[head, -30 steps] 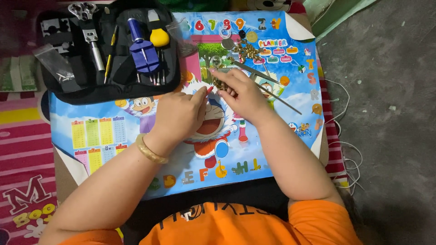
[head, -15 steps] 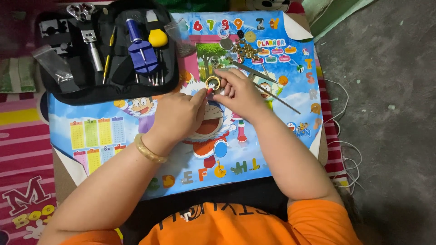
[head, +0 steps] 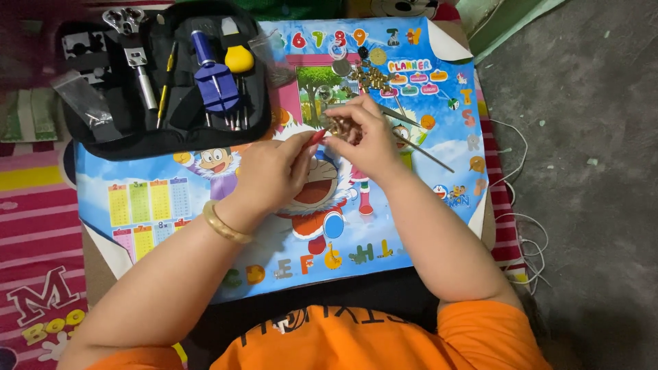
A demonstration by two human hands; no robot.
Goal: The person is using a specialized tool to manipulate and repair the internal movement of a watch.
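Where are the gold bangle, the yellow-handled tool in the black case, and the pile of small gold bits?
gold bangle (head: pixel 224 224), head view, on the band at the left wrist.
yellow-handled tool (head: pixel 238 59), head view, on its round yellow handle.
pile of small gold bits (head: pixel 367 75), head view, middle of the heap.

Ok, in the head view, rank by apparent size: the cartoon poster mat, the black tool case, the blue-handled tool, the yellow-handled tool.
1. Cartoon poster mat
2. Black tool case
3. Blue-handled tool
4. Yellow-handled tool

All lie at a similar distance from the camera, so the order holds.
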